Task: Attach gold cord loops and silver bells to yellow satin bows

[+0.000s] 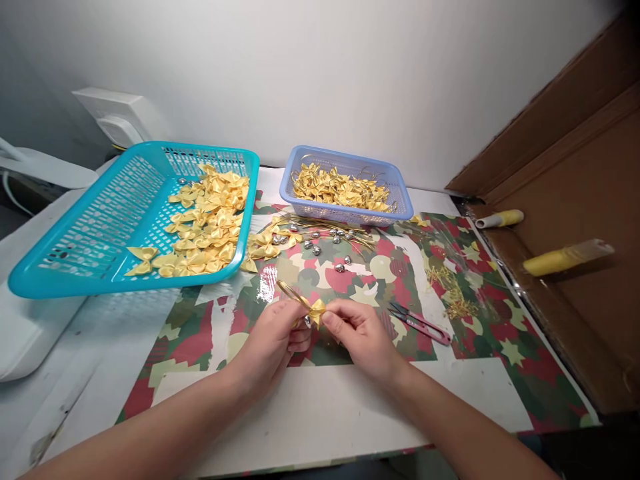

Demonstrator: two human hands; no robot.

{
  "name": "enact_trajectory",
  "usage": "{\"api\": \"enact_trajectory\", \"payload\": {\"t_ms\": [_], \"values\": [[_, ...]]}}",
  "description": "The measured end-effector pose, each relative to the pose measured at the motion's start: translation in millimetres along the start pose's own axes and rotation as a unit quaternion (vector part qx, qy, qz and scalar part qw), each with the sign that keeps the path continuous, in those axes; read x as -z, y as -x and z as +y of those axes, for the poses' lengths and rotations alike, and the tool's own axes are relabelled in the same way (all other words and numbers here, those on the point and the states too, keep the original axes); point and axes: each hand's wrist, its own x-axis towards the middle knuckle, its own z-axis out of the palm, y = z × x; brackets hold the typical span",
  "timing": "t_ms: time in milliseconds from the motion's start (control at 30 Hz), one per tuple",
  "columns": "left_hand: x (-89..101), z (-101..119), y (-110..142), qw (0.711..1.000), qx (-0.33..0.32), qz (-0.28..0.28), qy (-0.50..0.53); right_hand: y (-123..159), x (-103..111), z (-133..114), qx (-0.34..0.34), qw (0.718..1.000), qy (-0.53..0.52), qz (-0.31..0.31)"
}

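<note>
My left hand (273, 340) and my right hand (360, 337) meet over the patterned sheet (350, 293), both pinched on one small gold ribbon bow (316, 311). A gold cord loop (290, 292) sticks out of the bow toward the upper left, and a small silver bell (308, 322) hangs under it between my fingers. Beyond my hands lie loose silver bells (325, 243) and gold cords (330, 225) on the sheet.
A tilted teal basket (90, 227) at the left holds many gold bows. A blue basket (345, 183) at the back holds finished bows with cords. Red snips (420, 323) lie right of my hands. Gold scraps (453, 293), two yellow spools (565, 257) and cardboard are at right.
</note>
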Motion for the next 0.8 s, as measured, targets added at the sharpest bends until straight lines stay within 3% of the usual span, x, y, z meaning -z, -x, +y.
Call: {"api": "enact_trajectory", "payload": {"t_ms": [233, 500, 800], "values": [[-3.9, 4.3, 1.9, 0.999, -0.013, 0.037, 0.002, 4.7, 1.4, -7.3, 0.039, 0.989, 0.142, 0.032], [-1.8, 4.2, 0.9, 0.999, -0.011, 0.034, -0.021, 5.7, 4.4, -13.4, 0.127, 0.955, 0.265, 0.040], [-4.7, 5.3, 2.6, 0.999, -0.001, 0.035, 0.023, 6.1, 4.1, -11.1, 0.063, 0.981, 0.177, 0.040]]}}
